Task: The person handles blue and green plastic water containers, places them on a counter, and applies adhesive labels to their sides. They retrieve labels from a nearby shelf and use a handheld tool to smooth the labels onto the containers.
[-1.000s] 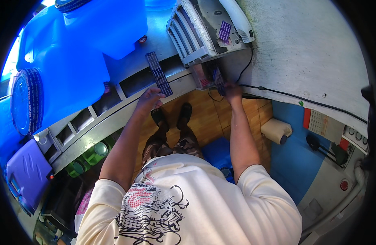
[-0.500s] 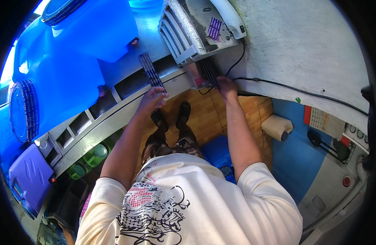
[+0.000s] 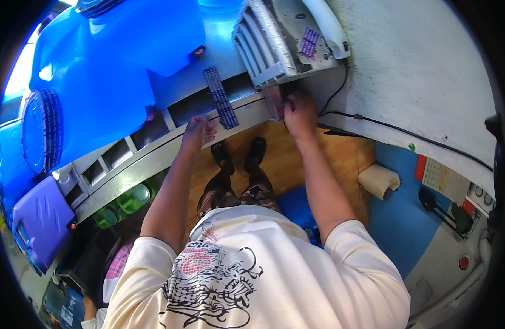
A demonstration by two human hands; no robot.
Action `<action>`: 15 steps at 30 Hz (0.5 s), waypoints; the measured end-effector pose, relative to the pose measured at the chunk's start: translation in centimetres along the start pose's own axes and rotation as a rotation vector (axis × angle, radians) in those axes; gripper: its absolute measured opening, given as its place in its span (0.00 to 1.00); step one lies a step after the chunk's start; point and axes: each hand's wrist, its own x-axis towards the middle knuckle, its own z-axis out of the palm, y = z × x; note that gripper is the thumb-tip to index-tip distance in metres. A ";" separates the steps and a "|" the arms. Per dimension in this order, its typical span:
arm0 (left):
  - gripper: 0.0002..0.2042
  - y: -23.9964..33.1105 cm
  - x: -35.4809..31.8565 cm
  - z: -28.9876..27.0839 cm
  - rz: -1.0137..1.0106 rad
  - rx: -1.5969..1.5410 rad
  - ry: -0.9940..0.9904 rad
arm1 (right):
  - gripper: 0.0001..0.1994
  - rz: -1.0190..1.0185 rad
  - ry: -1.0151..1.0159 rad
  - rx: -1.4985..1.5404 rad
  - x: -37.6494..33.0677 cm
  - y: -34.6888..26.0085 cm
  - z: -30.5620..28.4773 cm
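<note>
My left hand (image 3: 197,133) is at the counter's front edge, fingers loosely bent and apart, with nothing in it. Just right of it, a flat bundle of dark printed strips (image 3: 220,98) lies across the counter (image 3: 230,44), its near end jutting past the edge. My right hand (image 3: 300,116) reaches in below a white slatted box (image 3: 263,46). Its fingers are curled and partly lost in shadow, so what they hold cannot be made out. Beside them hangs a clear pouch (image 3: 273,102) with something pinkish inside.
Large blue water jugs (image 3: 104,60) with banded caps fill the left. A white handle-like device (image 3: 326,27) rests on the box, its black cord (image 3: 422,136) running right. A purple container (image 3: 41,214) stands lower left; another person's hand (image 3: 89,307) shows below it.
My left hand has come away from the strip bundle, which now lies by itself. My right hand has moved in under the box; the dark strips seen there before are now hidden. The view has shifted.
</note>
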 end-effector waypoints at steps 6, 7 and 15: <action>0.10 0.4 0.0 -1.5 0.066 -0.083 0.038 | 0.20 -0.242 -0.161 0.077 -1.9 -8.5 8.2; 0.10 0.6 -0.2 -1.8 0.065 -0.086 0.044 | 0.22 -0.249 -0.157 0.046 -1.5 -9.9 8.7; 0.11 1.4 -1.8 -3.8 0.037 -0.128 0.000 | 0.27 -0.160 -0.254 -0.234 1.0 -12.8 11.8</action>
